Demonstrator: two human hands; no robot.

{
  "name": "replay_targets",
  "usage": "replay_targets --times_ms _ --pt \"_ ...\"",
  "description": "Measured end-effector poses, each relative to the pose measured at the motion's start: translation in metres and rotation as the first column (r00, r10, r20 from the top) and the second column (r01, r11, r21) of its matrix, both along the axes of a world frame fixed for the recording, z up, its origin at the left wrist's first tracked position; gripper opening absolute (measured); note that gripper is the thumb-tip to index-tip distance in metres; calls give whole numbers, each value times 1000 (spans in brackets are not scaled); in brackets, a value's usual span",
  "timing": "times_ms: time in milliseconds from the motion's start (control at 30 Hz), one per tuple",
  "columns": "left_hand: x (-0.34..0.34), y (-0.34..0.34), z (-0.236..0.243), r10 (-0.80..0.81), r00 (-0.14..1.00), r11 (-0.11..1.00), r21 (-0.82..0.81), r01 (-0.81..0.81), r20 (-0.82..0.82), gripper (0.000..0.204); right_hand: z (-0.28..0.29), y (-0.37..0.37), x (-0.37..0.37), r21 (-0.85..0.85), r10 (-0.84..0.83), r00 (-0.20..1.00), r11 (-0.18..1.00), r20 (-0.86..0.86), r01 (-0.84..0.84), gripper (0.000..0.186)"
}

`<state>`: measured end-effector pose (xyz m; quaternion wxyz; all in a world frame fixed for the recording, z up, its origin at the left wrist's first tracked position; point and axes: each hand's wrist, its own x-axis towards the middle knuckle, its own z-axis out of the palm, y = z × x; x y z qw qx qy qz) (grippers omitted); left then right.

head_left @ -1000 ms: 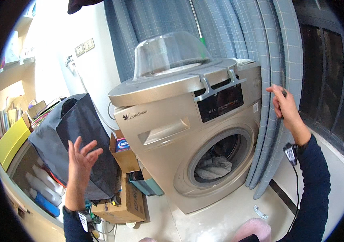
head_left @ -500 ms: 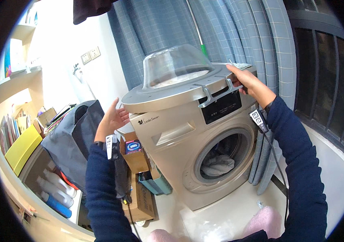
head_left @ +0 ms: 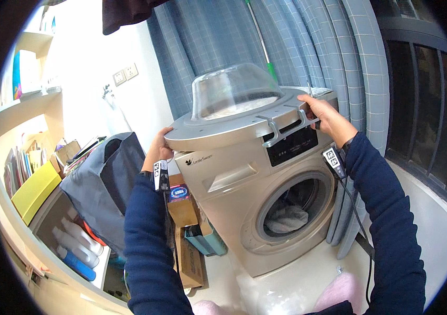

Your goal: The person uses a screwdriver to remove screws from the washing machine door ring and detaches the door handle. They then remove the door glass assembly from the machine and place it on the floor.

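Note:
A round washing machine door [head_left: 215, 134], off its opening, lies on top of the champagne-coloured washing machine [head_left: 218, 210]. Its clear glass bowl [head_left: 234, 86] bulges upward, and a grey hinge bracket [head_left: 288, 132] juts from the front rim. At the left rim, my left hand [head_left: 160, 144] closes on the edge, thumb on top and fingers partly hidden beneath. My right hand [head_left: 331, 118] grips the right side beside the bracket, its thumb above and its fingertips hidden. Below, grey cloth [head_left: 286, 219] sits inside the open drum.
Left of the machine stand cardboard boxes [head_left: 188, 262], a teal bin [head_left: 208, 240] and a dark grey fabric bag [head_left: 95, 181]. Shelves [head_left: 34, 105] with bottles and papers line the far left. A blue checked curtain [head_left: 307, 47] hangs behind; barred window panes [head_left: 428, 105] are right.
My left hand has moved from open beside the door to gripping its left rim. My right hand stays on the right side. The view has shifted slightly.

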<state>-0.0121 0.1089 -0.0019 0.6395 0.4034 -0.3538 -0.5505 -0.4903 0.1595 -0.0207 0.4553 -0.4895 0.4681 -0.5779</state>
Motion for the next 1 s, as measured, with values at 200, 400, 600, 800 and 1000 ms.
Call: replay_targets --times_ms 200,400,600,800,1000 --pt "-13 27 25 -20 1000 985 -170 19 -6 50 -20 -2 -8 -134 79 994 989 80 -68 39" --pt "-25 81 44 4 999 920 -391 -18 -35 45 -44 0 -17 -323 165 986 935 31 -146 45" --pt "-13 162 38 6 1000 863 -505 6 22 41 -79 27 -8 -367 190 981 910 -47 -194 46" --pt "12 236 2 179 981 723 -687 -76 80 39 -87 64 8 -544 184 980 816 -73 -194 46" --pt "28 301 -68 590 806 527 -739 -421 -38 68 -75 106 34 -759 124 988 633 -94 -151 45"
